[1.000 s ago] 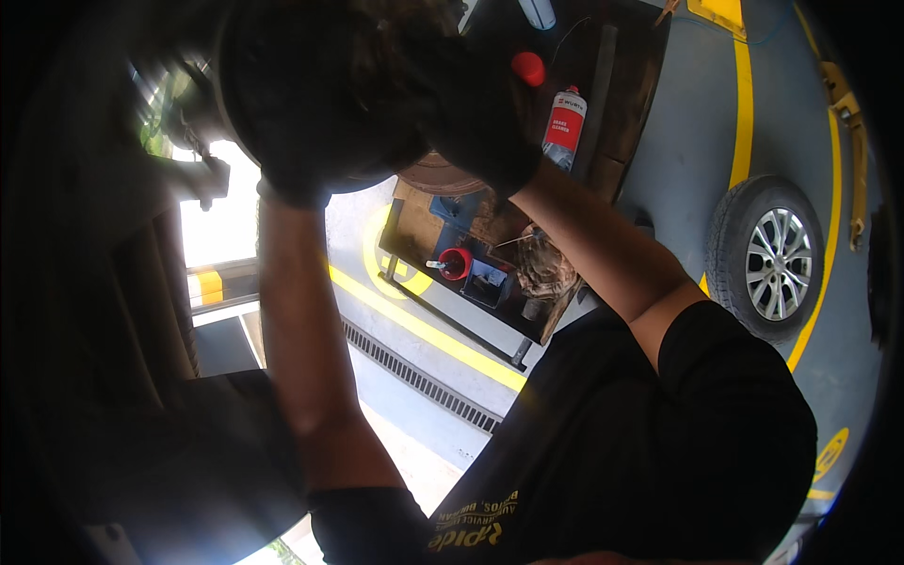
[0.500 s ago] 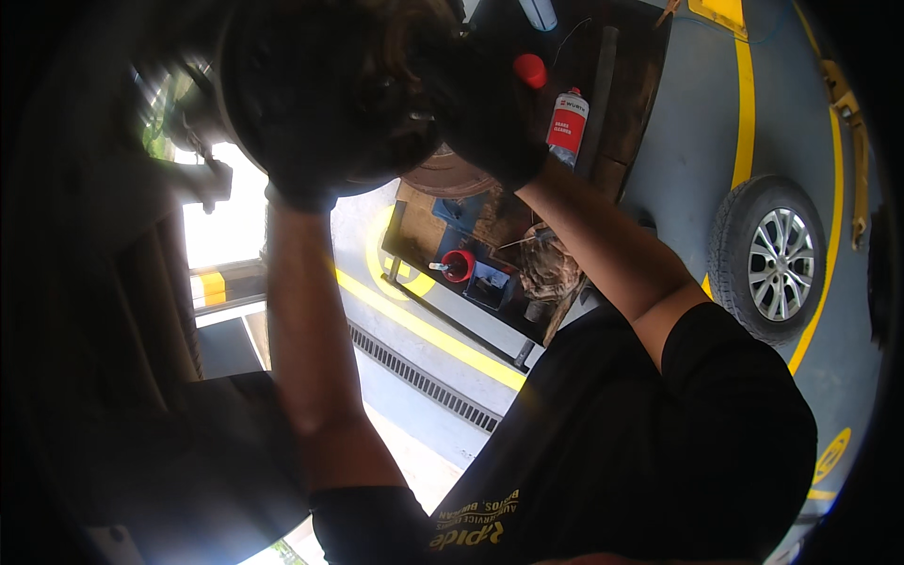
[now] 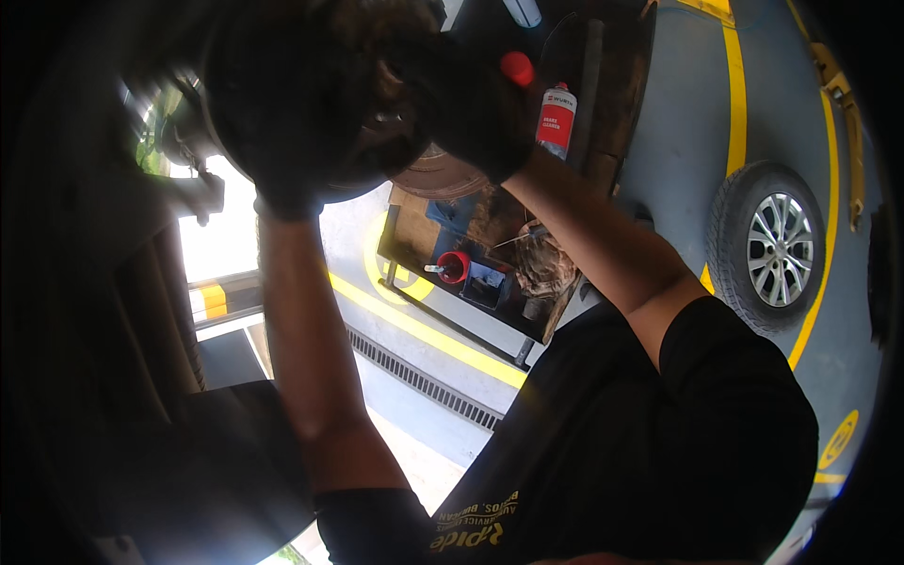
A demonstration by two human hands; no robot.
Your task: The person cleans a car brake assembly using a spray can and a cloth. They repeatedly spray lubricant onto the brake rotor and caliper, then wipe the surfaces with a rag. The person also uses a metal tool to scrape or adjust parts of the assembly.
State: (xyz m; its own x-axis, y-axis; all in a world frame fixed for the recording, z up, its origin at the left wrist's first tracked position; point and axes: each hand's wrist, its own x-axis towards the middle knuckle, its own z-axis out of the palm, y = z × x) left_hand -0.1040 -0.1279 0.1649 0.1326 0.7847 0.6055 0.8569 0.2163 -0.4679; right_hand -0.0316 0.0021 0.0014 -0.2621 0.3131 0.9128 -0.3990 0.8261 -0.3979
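Note:
Both my hands wear black gloves and reach up to a dark round wheel-brake assembly (image 3: 381, 141) at the top of the view. My left hand (image 3: 290, 155) lies against its left part, and its fingers blend into the shadow. At the right side of the assembly is my right hand (image 3: 476, 113), with the fingers pointing inward to its dark middle. What either hand grips there cannot be made out. Below the right wrist, a brown, rusty-looking round part (image 3: 438, 176) shows in part beside the assembly.
A dark work table (image 3: 617, 104) carries a red and white spray can (image 3: 556, 121), a red cap (image 3: 517, 68), a red cup (image 3: 454, 266) and a crumpled plastic bag (image 3: 546, 266). Right of it, a wheel (image 3: 767, 247) rests on the grey floor. A drain grate (image 3: 424, 379) runs below.
The view has shifted slightly, so the table and its things sit a little further left. Both hands stay at the brake assembly, with only small movement.

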